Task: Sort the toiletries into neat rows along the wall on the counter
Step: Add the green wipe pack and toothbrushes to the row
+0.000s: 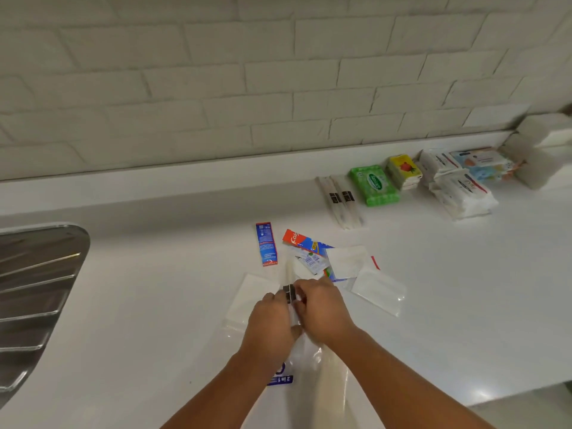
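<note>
The task is judged partly complete. On the tabletop (464, 289), a row already runs along the wall (216, 88) at the far right: white wipes packs (461, 193), a green wipes pack (374, 185), a yellow tissue pack (404, 171) and two wrapped toothbrushes (340, 199) lying side by side. Left to sort is a loose cluster at mid-tabletop, well apart from the wall: a clear plastic bag (322, 385) nearest the person, flat white sachets (348, 261), a red toothpaste box (297, 238) and a blue toothpaste box (266, 244). A third wrapped toothbrush (290, 294) sits at the near side of that cluster, between both hands. The left hand (272, 320) and right hand (322, 308) are each closed on it, pinching at its black label. Whether it is lifted off the tabletop cannot be told.
</note>
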Demonstrator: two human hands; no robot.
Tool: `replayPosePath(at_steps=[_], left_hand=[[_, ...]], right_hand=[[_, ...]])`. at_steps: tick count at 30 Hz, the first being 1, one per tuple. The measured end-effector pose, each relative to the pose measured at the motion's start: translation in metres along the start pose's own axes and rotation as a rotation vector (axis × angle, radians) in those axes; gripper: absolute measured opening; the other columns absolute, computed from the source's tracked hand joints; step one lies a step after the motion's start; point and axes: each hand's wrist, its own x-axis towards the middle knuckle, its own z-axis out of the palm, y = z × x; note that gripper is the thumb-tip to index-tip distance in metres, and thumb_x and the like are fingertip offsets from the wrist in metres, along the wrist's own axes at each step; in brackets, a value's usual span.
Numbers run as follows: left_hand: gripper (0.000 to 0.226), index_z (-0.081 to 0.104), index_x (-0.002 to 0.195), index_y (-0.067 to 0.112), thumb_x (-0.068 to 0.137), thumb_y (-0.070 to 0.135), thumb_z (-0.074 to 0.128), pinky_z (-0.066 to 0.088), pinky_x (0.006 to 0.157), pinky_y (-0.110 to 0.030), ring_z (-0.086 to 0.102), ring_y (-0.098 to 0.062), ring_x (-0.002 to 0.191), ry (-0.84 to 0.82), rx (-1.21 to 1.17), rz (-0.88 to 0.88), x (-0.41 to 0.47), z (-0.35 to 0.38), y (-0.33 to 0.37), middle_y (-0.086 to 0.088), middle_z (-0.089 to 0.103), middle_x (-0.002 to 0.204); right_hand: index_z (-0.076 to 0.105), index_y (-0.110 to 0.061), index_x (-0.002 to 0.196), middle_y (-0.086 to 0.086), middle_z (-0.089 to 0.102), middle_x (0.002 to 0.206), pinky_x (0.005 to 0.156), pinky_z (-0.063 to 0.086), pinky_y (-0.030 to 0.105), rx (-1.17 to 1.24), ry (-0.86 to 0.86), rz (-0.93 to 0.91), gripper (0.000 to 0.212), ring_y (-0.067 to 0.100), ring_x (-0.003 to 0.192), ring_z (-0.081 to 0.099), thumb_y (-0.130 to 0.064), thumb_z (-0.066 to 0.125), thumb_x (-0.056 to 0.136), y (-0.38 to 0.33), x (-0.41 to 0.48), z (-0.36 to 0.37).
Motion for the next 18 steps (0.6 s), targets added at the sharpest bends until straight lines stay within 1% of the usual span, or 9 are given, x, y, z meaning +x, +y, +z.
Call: replayPosePath(at_steps=[4,6,7,9,10,12,14,16,18], left_hand=[[0.066,0.038,0.143,0.019,0.087,0.03,0.07,0.045,0.095,-0.027,0.059,-0.021,0.115,0.004,-0.052,-0.047,0.001,-0.002,0.004,-0.003,0.058,0.125],[0.08,0.027,0.151,0.018,0.085,0.025,0.072,0.044,0.099,-0.029,0.058,-0.022,0.12,-0.002,-0.133,-0.113,0.002,-0.005,0.001,-0.004,0.059,0.131],[0.085,0.024,0.153,0.017,0.084,0.021,0.073,0.045,0.099,-0.029,0.059,-0.022,0.12,-0.004,-0.188,-0.144,0.002,-0.006,0.0,-0.004,0.061,0.13],[0.084,0.025,0.153,0.018,0.083,0.017,0.073,0.049,0.094,-0.029,0.063,-0.022,0.111,0.013,-0.286,-0.167,0.0,-0.01,-0.004,-0.003,0.066,0.119],[0.08,0.028,0.152,0.018,0.085,0.017,0.072,0.05,0.09,-0.027,0.064,-0.02,0.104,0.029,-0.314,-0.161,-0.001,-0.012,-0.006,0.0,0.068,0.11],[0.066,0.038,0.146,0.019,0.088,0.02,0.069,0.045,0.08,-0.018,0.062,-0.012,0.088,0.085,-0.361,-0.13,-0.003,-0.017,-0.008,0.01,0.064,0.09],[0.046,0.055,0.132,0.02,0.089,0.019,0.069,0.04,0.068,-0.009,0.058,-0.003,0.075,0.138,-0.404,-0.086,-0.003,-0.024,-0.008,0.017,0.058,0.079],[0.028,0.067,0.115,0.02,0.088,0.017,0.071,0.041,0.062,-0.004,0.056,0.001,0.068,0.154,-0.434,-0.046,-0.002,-0.03,-0.005,0.017,0.058,0.077],[0.022,0.071,0.109,0.021,0.087,0.016,0.073,0.046,0.069,-0.005,0.062,0.001,0.074,0.139,-0.525,-0.031,0.0,-0.033,0.0,0.015,0.067,0.083]], right_hand=[[0.066,-0.018,0.1,0.003,0.062,0.088,0.081,0.05,0.037,0.07,-0.016,0.062,0.014,0.023,0.094,0.053,-0.02,0.058,0.088,-0.009,0.001,-0.001],[0.066,-0.018,0.105,0.004,0.057,0.089,0.081,0.05,0.034,0.126,-0.016,0.107,0.017,0.023,0.092,0.055,-0.019,0.059,0.089,-0.011,0.001,-0.002],[0.065,-0.019,0.107,0.005,0.059,0.091,0.079,0.05,0.031,0.149,-0.019,0.122,0.018,0.022,0.091,0.056,-0.02,0.059,0.09,-0.011,0.001,-0.001],[0.065,-0.023,0.107,0.003,0.063,0.092,0.075,0.049,0.027,0.209,-0.021,0.136,0.018,0.02,0.088,0.058,-0.021,0.059,0.09,-0.011,0.001,0.0],[0.064,-0.025,0.108,0.0,0.065,0.089,0.074,0.049,0.026,0.263,-0.013,0.143,0.019,0.017,0.084,0.06,-0.02,0.059,0.09,-0.012,0.001,0.0],[0.06,-0.026,0.115,-0.005,0.068,0.088,0.076,0.05,0.022,0.428,0.013,0.178,0.026,0.011,0.082,0.063,-0.018,0.061,0.09,-0.015,0.002,-0.005],[0.058,-0.026,0.118,-0.006,0.07,0.086,0.078,0.053,0.024,0.605,0.032,0.208,0.031,0.009,0.08,0.067,-0.017,0.064,0.09,-0.017,0.004,-0.014],[0.062,-0.024,0.114,-0.005,0.072,0.08,0.074,0.057,0.028,0.781,0.04,0.204,0.025,0.008,0.074,0.069,-0.016,0.066,0.09,-0.019,0.004,-0.025],[0.068,-0.017,0.108,-0.006,0.072,0.078,0.064,0.052,0.018,0.938,0.057,0.19,0.017,0.001,0.069,0.068,-0.013,0.065,0.091,-0.019,0.006,-0.039]])
